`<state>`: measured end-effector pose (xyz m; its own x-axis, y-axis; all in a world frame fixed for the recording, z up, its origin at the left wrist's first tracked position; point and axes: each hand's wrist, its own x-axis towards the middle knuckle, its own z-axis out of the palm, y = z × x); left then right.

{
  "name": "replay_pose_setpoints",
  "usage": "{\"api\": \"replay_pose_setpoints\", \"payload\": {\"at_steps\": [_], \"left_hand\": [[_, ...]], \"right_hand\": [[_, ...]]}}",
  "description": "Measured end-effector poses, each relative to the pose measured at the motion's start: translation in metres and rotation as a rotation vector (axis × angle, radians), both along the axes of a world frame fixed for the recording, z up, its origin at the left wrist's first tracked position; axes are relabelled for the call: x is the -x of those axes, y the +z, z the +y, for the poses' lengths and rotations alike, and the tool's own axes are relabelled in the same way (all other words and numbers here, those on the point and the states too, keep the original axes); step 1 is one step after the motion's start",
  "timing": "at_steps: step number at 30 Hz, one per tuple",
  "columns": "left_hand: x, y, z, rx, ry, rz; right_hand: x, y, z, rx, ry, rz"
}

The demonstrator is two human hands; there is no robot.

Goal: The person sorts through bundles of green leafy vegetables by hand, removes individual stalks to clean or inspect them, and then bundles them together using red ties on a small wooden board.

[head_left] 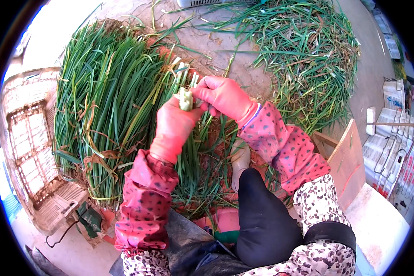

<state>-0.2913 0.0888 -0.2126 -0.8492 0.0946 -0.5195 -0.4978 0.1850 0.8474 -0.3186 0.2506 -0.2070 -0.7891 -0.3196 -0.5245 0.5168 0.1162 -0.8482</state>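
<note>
My left hand (174, 125), in a pink rubber glove, is closed around a bunch of greens that look like garlic chives (186, 99). Their pale stalk ends point up out of the fist, and leaves hang below it. My right hand (226, 95), gloved alike, meets the bunch from the right. Its thumb and fingers pinch together beside the stalk ends; what lies between the fingertips is too small to make out. Close by on the left lies a large heap of long green chives (108, 101), with more pale stalk ends (181, 71) just beyond my hands.
Loose leaves and trimmings (303, 60) form a pile at the far right. A dirty plastic crate (30, 138) leans at the left. By my right arm stands a wooden board (346, 161). White printed packages (385, 147) sit along the right edge. My shoe (240, 158) rests near the greens.
</note>
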Motion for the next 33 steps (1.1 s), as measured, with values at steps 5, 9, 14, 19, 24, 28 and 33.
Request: {"api": "replay_pose_setpoints", "payload": {"at_steps": [5,9,14,19,24,28,33], "left_hand": [[0.018,0.001,-0.036,-0.100,0.094,-0.127],[0.018,-0.004,-0.037,-0.116,0.056,-0.173],[0.019,-0.006,-0.044,-0.012,0.052,-0.099],[0.020,-0.001,-0.046,-0.014,0.050,-0.184],[0.021,-0.014,-0.045,0.018,-0.018,-0.163],[0.025,-0.007,-0.047,-0.031,-0.097,-0.157],[0.025,-0.009,-0.053,-0.071,-0.138,-0.153]], "right_hand": [[-0.018,-0.039,-0.004,-0.250,0.129,0.468],[-0.041,-0.048,-0.030,-0.567,0.474,0.495],[-0.034,-0.049,-0.023,-0.559,0.517,0.669],[-0.018,-0.016,-0.005,-0.121,0.081,0.221],[-0.040,-0.042,-0.027,-0.583,0.394,0.645],[-0.024,-0.057,-0.030,-0.422,0.636,0.438],[-0.014,-0.036,-0.026,-0.584,0.806,0.555]]}}
